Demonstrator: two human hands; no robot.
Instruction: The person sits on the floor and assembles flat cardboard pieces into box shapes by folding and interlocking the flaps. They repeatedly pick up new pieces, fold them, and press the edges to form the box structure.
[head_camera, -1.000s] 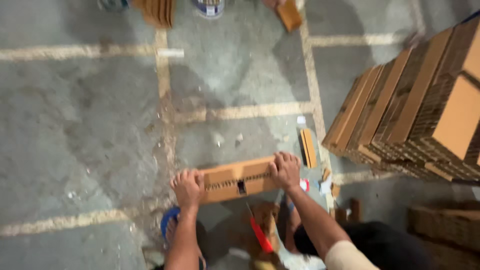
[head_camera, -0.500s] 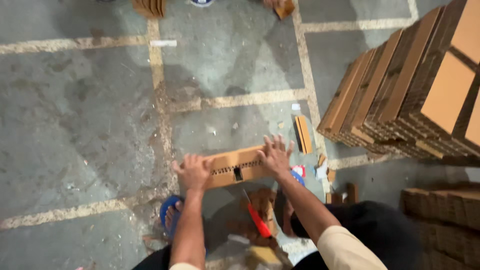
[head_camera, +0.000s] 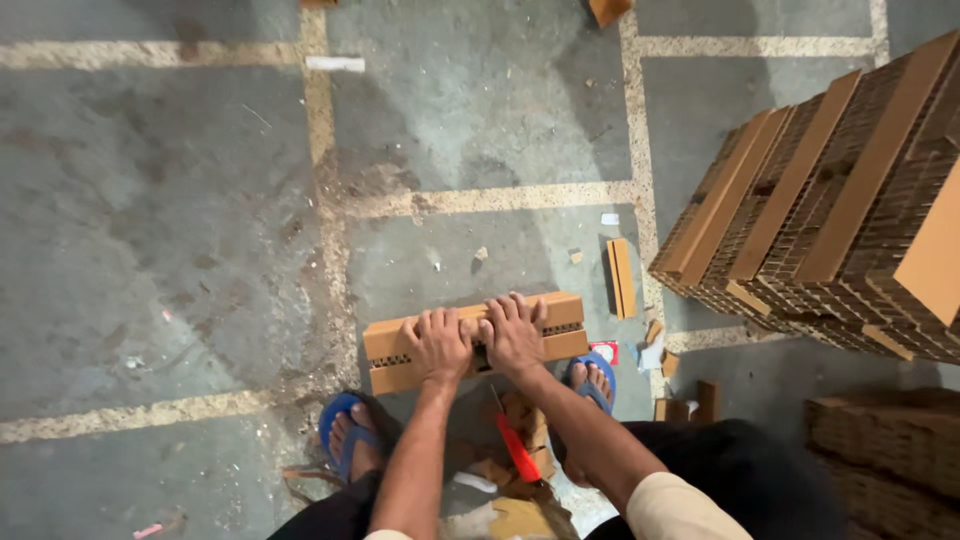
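where the concrete floor (head_camera: 150, 250) was crossed by pale painted lines, one cardboard box (head_camera: 470, 343) was recorded lying flat just ahead of two feet in blue sandals (head_camera: 345, 435), its long axis set left to right across the body. both hands were laid palm-down, fingers spread, side by side on its upper face near the middle: left hand (head_camera: 437, 345) and right hand (head_camera: 513, 335), neither nearer than the other, neither closed around anything. one red-handled tool (head_camera: 517, 448) was noted on the floor below the wrists, between the feet. one leaning stack of flattened cartons (head_camera: 830, 230) was logged at the right edge of the floor, and one loose cardboard strip (head_camera: 621, 277) between stack and box.
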